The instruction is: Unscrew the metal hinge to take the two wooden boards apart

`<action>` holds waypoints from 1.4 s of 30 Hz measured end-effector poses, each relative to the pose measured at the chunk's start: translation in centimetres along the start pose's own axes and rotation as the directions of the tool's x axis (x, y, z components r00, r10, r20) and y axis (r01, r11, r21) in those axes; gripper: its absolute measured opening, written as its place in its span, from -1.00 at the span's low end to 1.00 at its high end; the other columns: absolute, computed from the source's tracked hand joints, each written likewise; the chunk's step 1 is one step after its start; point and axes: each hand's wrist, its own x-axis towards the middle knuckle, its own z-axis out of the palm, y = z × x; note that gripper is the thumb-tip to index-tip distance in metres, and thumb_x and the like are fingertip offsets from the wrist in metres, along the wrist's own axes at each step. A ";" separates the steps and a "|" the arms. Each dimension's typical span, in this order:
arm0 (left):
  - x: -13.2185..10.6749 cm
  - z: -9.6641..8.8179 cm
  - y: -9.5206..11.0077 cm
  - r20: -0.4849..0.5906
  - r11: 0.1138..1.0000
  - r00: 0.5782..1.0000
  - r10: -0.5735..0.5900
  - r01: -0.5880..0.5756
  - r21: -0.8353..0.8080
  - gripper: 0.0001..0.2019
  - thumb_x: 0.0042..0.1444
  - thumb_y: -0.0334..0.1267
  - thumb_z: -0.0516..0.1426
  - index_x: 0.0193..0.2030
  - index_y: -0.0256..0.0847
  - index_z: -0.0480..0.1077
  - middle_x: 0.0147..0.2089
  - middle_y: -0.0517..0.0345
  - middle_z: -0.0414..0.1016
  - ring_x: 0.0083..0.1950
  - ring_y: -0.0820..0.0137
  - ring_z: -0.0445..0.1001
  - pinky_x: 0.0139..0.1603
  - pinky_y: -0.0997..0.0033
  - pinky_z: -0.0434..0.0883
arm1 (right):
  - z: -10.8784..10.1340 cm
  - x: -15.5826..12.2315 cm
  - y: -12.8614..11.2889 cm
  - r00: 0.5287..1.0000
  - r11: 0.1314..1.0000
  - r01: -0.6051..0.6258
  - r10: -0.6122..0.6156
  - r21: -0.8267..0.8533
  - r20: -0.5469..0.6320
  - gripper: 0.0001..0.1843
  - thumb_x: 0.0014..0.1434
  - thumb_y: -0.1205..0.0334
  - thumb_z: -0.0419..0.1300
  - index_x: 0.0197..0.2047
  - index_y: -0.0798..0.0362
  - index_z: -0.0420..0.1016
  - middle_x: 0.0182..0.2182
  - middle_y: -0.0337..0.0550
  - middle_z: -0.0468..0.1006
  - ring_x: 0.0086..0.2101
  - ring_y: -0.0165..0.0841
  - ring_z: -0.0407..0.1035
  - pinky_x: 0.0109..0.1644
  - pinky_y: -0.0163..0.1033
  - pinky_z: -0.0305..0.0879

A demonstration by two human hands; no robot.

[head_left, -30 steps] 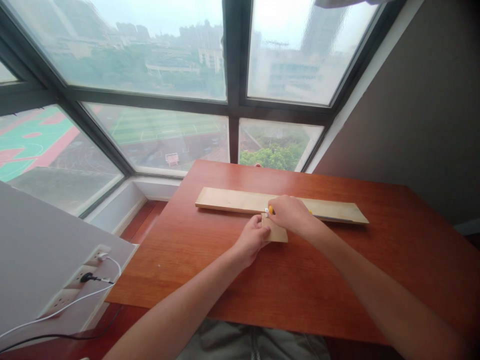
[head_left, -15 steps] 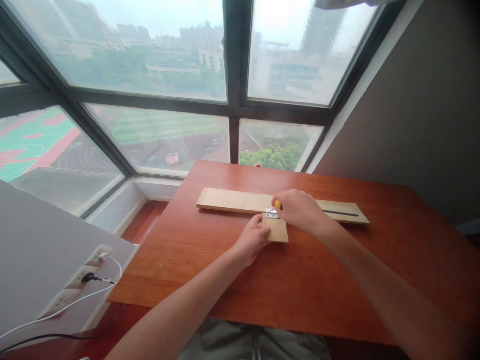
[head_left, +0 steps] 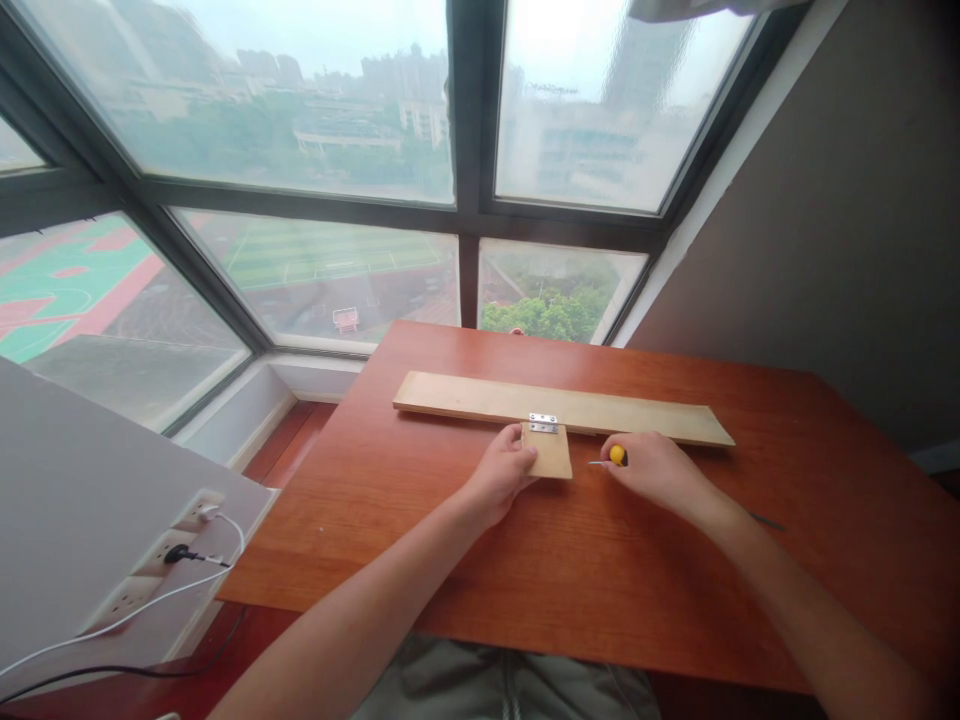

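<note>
A long pale wooden board lies across the table. At its near edge, a silver metal hinge spans the board and a small square wooden piece. My left hand grips that small piece by its left side, thumb on top. To the right, apart from the wood, my right hand is closed around a screwdriver with a yellow handle, its thin metal tip pointing left. Past my right forearm shows a thin dark strip; I cannot tell whether it belongs to the screwdriver.
The reddish-brown wooden table stands by large windows with a dark frame. At the left, a low white wall carries sockets with plugs and cables. A grey wall rises at the right.
My right hand has moved off the hinge, right and toward me, with the screwdriver. The dark strip has shifted likewise from over the board's right end. My left hand keeps its grip.
</note>
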 end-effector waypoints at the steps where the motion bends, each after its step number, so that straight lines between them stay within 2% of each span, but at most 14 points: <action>1: 0.0 0.0 0.0 0.002 1.000 1.000 0.001 -0.001 0.003 -0.64 -0.01 -0.47 0.21 -0.04 -0.21 0.31 -0.06 -0.04 0.54 -0.11 0.29 0.55 -0.19 0.38 0.49 | 0.3 -0.2 0.1 1.000 1.000 -0.003 0.003 0.009 0.005 -0.85 0.12 0.17 0.18 -0.31 -0.05 0.59 -0.33 -0.14 0.64 -0.31 -0.24 0.48 -0.28 -0.26 0.19; 11: 0.1 -0.3 -0.3 0.037 1.000 0.999 0.025 -0.025 0.008 -0.64 0.02 -0.43 0.23 -0.03 -0.20 0.31 -0.03 -0.04 0.53 -0.10 0.30 0.55 -0.14 0.36 0.49 | 1.4 -1.0 0.1 0.999 0.999 0.008 -0.007 -0.036 0.045 -0.84 0.17 0.18 0.14 -0.25 -0.04 0.54 -0.28 -0.11 0.63 -0.25 -0.20 0.49 -0.28 -0.25 0.16; 14: 0.2 -0.3 -0.4 0.036 1.000 0.999 0.024 -0.025 0.013 -0.64 0.02 -0.43 0.22 -0.02 -0.20 0.31 -0.03 -0.05 0.53 -0.10 0.29 0.55 -0.16 0.36 0.49 | 0.1 -1.3 -0.2 0.999 0.999 0.035 -0.035 0.025 -0.017 -0.81 0.19 0.20 0.10 -0.22 -0.01 0.53 -0.27 -0.12 0.63 -0.26 -0.22 0.48 -0.23 -0.22 0.22; 17: 0.2 -0.3 -0.4 0.027 1.000 1.000 0.016 -0.016 0.019 -0.65 0.03 -0.44 0.20 -0.02 -0.21 0.30 -0.04 -0.05 0.53 -0.09 0.29 0.55 -0.17 0.37 0.48 | -2.8 -2.3 -1.1 0.978 0.988 0.113 -0.091 0.107 -0.189 -0.81 0.18 0.23 0.09 -0.23 -0.01 0.52 -0.31 -0.17 0.62 -0.31 -0.25 0.47 -0.23 -0.20 0.26; 20: 0.2 -0.3 -0.4 0.029 1.000 0.999 0.018 -0.018 0.016 -0.65 0.03 -0.44 0.20 -0.03 -0.21 0.30 -0.03 -0.06 0.53 -0.10 0.29 0.55 -0.16 0.35 0.48 | -6.8 -3.7 -2.9 0.907 0.962 0.167 -0.063 0.216 -0.417 -0.82 0.17 0.18 0.15 -0.17 -0.05 0.53 -0.40 -0.23 0.57 -0.42 -0.30 0.42 -0.30 -0.20 0.26; 22: 0.2 -0.4 -0.4 0.038 1.000 0.999 0.026 -0.026 0.011 -0.65 0.02 -0.44 0.21 -0.03 -0.21 0.30 -0.03 -0.05 0.53 -0.11 0.29 0.55 -0.14 0.33 0.48 | -9.1 -4.3 -4.3 0.836 0.891 0.259 -0.014 0.373 -0.548 -0.85 0.15 0.15 0.22 -0.20 -0.08 0.54 -0.44 -0.26 0.51 -0.47 -0.35 0.37 -0.38 -0.23 0.24; 23: 0.2 -0.3 -0.4 0.041 1.000 0.999 0.029 -0.029 0.009 -0.65 0.02 -0.44 0.21 -0.03 -0.21 0.31 -0.03 -0.05 0.53 -0.11 0.29 0.54 -0.13 0.32 0.48 | -9.9 -4.4 -5.0 0.801 0.815 0.321 0.038 0.482 -0.597 -0.89 0.16 0.13 0.22 -0.24 -0.09 0.54 -0.49 -0.28 0.46 -0.52 -0.37 0.32 -0.45 -0.25 0.22; 25: 0.2 -0.3 -0.4 0.041 1.000 0.999 0.030 -0.030 0.009 -0.66 0.03 -0.44 0.20 -0.03 -0.21 0.30 -0.03 -0.05 0.53 -0.11 0.29 0.54 -0.13 0.32 0.48 | -10.7 -3.9 -6.3 0.651 0.593 0.527 0.179 0.609 -0.737 -0.87 0.16 0.09 0.24 -0.37 -0.08 0.47 -0.60 -0.32 0.34 -0.59 -0.39 0.25 -0.53 -0.27 0.19; 27: 0.2 -0.3 -0.3 0.040 1.000 0.999 0.026 -0.027 0.011 -0.67 0.05 -0.46 0.18 -0.03 -0.22 0.30 -0.02 -0.05 0.52 -0.11 0.30 0.54 -0.13 0.33 0.48 | -10.7 -2.8 -7.5 0.612 0.418 0.634 0.242 0.650 -0.753 -0.83 0.17 0.09 0.24 -0.41 -0.06 0.40 -0.60 -0.32 0.31 -0.59 -0.41 0.25 -0.53 -0.27 0.21; 30: 0.1 -0.2 -0.3 0.033 1.000 0.999 0.018 -0.018 0.007 -0.67 0.06 -0.46 0.17 -0.02 -0.22 0.29 -0.02 -0.07 0.52 -0.10 0.29 0.55 -0.15 0.35 0.49 | -9.6 -0.7 -8.6 0.586 0.288 0.708 0.269 0.644 -0.764 -0.78 0.16 0.11 0.26 -0.44 -0.04 0.36 -0.60 -0.32 0.33 -0.59 -0.43 0.26 -0.54 -0.28 0.23; 32: 0.1 -0.2 -0.3 0.032 1.000 0.999 0.015 -0.015 0.002 -0.66 0.06 -0.47 0.17 -0.01 -0.22 0.29 -0.01 -0.07 0.52 -0.10 0.29 0.55 -0.15 0.35 0.49 | -8.6 0.6 -9.1 0.542 0.228 0.766 0.275 0.601 -0.794 -0.76 0.16 0.10 0.28 -0.45 -0.02 0.35 -0.62 -0.33 0.33 -0.61 -0.45 0.25 -0.57 -0.31 0.21; 33: 0.1 -0.2 -0.3 0.033 1.000 0.999 0.014 -0.014 0.000 -0.66 0.06 -0.47 0.17 -0.01 -0.23 0.29 -0.01 -0.07 0.52 -0.10 0.30 0.55 -0.15 0.35 0.49 | -8.1 1.2 -9.2 0.534 0.229 0.768 0.286 0.598 -0.796 -0.74 0.16 0.08 0.28 -0.45 -0.01 0.34 -0.63 -0.35 0.32 -0.61 -0.45 0.26 -0.59 -0.33 0.20; 37: 0.2 -0.3 -0.4 0.036 1.000 0.999 0.021 -0.021 -0.013 -0.68 0.06 -0.47 0.18 -0.02 -0.24 0.29 0.00 -0.09 0.52 -0.09 0.30 0.54 -0.11 0.32 0.50 | -6.5 2.9 -9.4 0.566 0.234 0.740 0.287 0.630 -0.772 -0.71 0.16 0.02 0.27 -0.43 0.00 0.35 -0.62 -0.34 0.34 -0.60 -0.45 0.30 -0.62 -0.35 0.20; 42: 0.2 -0.3 -0.5 0.039 1.000 0.999 0.024 -0.023 -0.020 -0.65 0.04 -0.45 0.20 -0.02 -0.22 0.29 0.00 -0.08 0.52 -0.10 0.26 0.55 -0.12 0.28 0.51 | -5.9 3.4 -9.3 0.584 0.264 0.713 0.290 0.650 -0.758 -0.70 0.17 0.02 0.27 -0.43 0.01 0.35 -0.61 -0.34 0.36 -0.59 -0.44 0.33 -0.59 -0.34 0.24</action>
